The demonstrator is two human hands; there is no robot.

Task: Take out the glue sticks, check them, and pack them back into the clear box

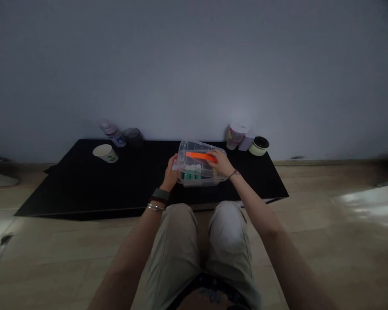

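Note:
A clear plastic box [198, 175] with an orange handle [198, 156] on its lid sits on a black mat [84, 185] in front of my knees. Small teal and white items show through its wall. My left hand [171, 172] grips the box's left side, fingers curled on it. My right hand [221, 162] rests on the lid, fingers closed at the right end of the orange handle.
A white paper cup [105, 153], a tipped bottle [112, 132] and a dark round container [132, 136] lie at the mat's back left. A lidded cup [236, 135], a small box [246, 143] and a pale round tin [259, 146] stand back right. A wall rises behind; wooden floor surrounds.

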